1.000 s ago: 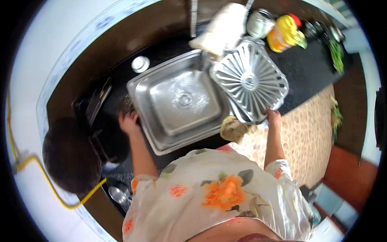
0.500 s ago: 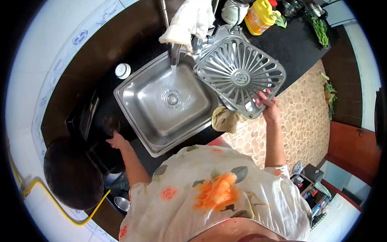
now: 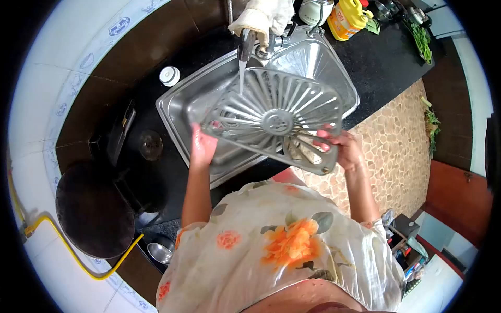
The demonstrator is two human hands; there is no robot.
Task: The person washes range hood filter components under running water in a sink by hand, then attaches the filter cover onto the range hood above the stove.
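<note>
Over the steel sink [image 3: 172, 112], a grey, radially slotted rack [image 3: 277, 122].

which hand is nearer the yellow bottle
Right. The right hand holds the right end of the rack, below the bottle in view; the left hand is at its left end, farther off.
</note>
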